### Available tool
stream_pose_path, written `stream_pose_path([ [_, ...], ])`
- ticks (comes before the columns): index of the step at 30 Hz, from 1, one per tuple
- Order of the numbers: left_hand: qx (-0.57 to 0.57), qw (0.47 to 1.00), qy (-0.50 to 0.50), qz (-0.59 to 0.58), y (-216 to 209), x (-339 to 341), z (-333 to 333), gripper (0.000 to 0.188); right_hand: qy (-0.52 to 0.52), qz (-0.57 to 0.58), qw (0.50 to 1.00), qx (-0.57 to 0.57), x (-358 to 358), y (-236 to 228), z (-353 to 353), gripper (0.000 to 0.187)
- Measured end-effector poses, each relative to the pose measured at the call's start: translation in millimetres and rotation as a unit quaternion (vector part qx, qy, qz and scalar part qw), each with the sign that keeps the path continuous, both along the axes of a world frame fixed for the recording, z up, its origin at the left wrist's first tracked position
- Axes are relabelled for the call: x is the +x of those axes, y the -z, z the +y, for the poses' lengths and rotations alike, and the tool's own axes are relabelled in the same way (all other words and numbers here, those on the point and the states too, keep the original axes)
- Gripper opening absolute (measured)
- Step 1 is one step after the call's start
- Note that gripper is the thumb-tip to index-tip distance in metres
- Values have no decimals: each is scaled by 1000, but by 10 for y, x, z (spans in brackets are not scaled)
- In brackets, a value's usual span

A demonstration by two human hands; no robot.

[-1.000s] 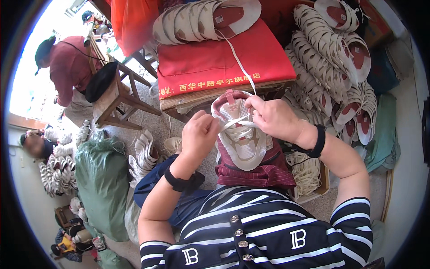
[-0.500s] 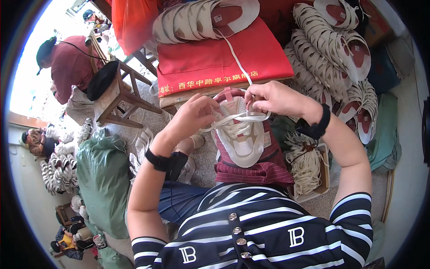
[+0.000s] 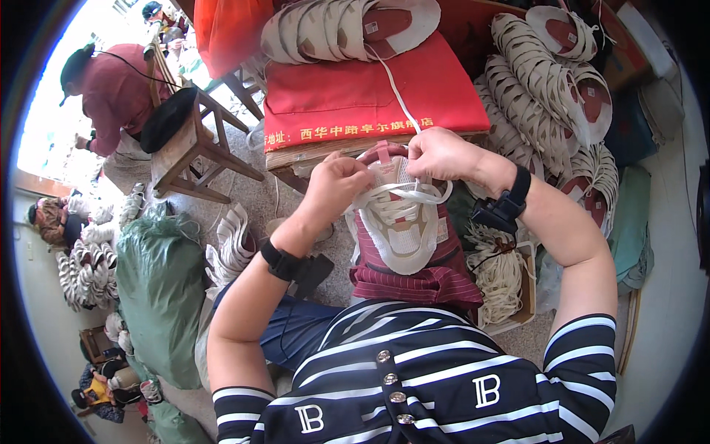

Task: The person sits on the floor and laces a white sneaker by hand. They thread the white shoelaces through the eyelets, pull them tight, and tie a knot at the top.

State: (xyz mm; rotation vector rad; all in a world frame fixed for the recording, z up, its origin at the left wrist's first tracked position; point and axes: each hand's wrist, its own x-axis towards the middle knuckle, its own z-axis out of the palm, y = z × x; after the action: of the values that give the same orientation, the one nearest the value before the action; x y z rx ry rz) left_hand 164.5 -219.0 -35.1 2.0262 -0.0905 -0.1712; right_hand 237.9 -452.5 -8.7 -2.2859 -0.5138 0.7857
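Note:
A white and beige sneaker (image 3: pixel 405 240) with a maroon lining lies toe toward me on a maroon striped cloth (image 3: pixel 414 287) over my lap. A white shoelace (image 3: pixel 403 194) crosses its tongue and bows out in a loop on the right. At the shoe's upper left edge, my left hand (image 3: pixel 336 186) has its fingers pinched together on the lace. My right hand (image 3: pixel 452 154) pinches the lace at the upper right edge, thumb and forefinger pressed together. From there one lace strand runs up across the red cover to the shoe stack. The fingers partly hide both eyelet rows.
Ahead stands a wooden table with a red cover (image 3: pixel 370 96), carrying a row of nested shoe uppers (image 3: pixel 325 33). More uppers (image 3: pixel 543 81) are piled at the right. A box of laces (image 3: pixel 503 288) sits by my right side; a green sack (image 3: pixel 159 296) and a stool (image 3: pixel 194 152) stand left.
The lace loop at the right has grown wider and rounder. My left hand's fingers have closed in more tightly at the shoe's edge. The view has shifted slightly.

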Motion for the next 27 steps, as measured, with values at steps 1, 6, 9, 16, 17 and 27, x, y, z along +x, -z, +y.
stream_pose_path([
  [1,-7,1000,-14,-27,6,-19,-58,18,12,6,1000,25,28,38,10,17],
  [6,-201,973,-22,-110,-436,68,-193,20,194,110,926,305,69,-136,111,18],
  [9,-252,958,-112,-76,-243,35,52,22,190,-18,935,299,-67,-209,81,16],
  [16,61,989,-74,109,1854,-608,1050,32,-97,-396,910,74,-786,-94,82,26],
  [17,117,986,-35,115,2074,-654,1132,34,-100,-411,905,43,-817,-100,122,24],
  [27,119,958,-53,257,3482,-576,827,80,-69,-144,974,159,-548,-13,66,11],
])
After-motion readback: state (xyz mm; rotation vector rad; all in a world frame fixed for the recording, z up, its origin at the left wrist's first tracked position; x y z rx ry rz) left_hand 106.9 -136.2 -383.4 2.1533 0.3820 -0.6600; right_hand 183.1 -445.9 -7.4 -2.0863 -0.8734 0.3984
